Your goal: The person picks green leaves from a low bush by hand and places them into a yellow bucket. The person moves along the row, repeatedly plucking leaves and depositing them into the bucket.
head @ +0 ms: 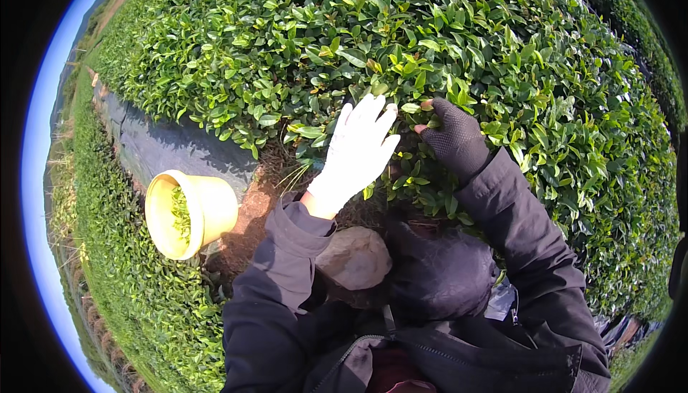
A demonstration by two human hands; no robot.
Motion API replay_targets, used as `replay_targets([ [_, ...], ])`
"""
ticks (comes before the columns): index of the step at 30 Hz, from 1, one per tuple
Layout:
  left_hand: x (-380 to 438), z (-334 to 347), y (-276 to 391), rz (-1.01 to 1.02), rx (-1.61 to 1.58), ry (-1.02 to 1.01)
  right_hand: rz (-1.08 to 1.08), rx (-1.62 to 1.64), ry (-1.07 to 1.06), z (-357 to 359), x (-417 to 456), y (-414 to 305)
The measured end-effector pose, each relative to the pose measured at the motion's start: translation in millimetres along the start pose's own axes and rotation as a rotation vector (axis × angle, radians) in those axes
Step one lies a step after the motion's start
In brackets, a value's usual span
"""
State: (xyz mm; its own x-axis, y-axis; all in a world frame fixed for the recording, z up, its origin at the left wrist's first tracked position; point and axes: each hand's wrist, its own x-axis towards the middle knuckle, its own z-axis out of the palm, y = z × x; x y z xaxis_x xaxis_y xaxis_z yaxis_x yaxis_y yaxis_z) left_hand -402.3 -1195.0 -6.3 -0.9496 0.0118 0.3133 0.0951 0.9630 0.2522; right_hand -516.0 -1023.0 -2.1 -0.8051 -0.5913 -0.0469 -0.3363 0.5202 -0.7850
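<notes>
My left hand [359,151], in a white glove, lies back upward at the near edge of a leafy green shrub hedge [333,27]. Its fingers are slightly spread and point into the leaves; whether anything is under them is hidden. To its right is my right hand [454,134], in a dark dotted glove with bare fingertips. Its thumb and forefinger point left, a little apart, beside a light green leaf [411,108]. Whether they touch that leaf is not certain. A yellow plastic bucket [219,210] leans at the lower left, with picked green leaves [181,215] inside.
Dark ground sheeting [161,143] and reddish soil [252,218] run beside the hedge. Another hedge row [134,285] stands beyond the bucket. A large stone [357,258] lies close to my dark-clad knee [441,272].
</notes>
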Motion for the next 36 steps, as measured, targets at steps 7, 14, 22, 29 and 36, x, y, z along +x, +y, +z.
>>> replay_targets([
  [7, 3.2, -0.4, -0.8, 0.026, -0.002, 0.000, -0.150, -0.203, 0.021, -4.3, 16.1, -3.6],
  [14, 7.3, -10.8, 0.9, 0.030, 0.016, -0.046, 0.404, 0.532, -0.380, -21.9, -11.5, 0.5],
  [22, 30.1, -10.2, 27.3, 0.058, 0.029, -0.037, 0.391, 1.042, -0.122, -130.3, -135.7, 41.1],
  [29, 40.0, -3.5, 60.3, 0.155, -0.073, -0.093, 0.539, 0.256, 0.471, -194.5, -109.9, 86.2],
  [36, 38.0, -7.3, 61.5, 0.154, -0.059, -0.090, 0.190, -0.006, 0.460, -179.8, -74.4, 106.1],
])
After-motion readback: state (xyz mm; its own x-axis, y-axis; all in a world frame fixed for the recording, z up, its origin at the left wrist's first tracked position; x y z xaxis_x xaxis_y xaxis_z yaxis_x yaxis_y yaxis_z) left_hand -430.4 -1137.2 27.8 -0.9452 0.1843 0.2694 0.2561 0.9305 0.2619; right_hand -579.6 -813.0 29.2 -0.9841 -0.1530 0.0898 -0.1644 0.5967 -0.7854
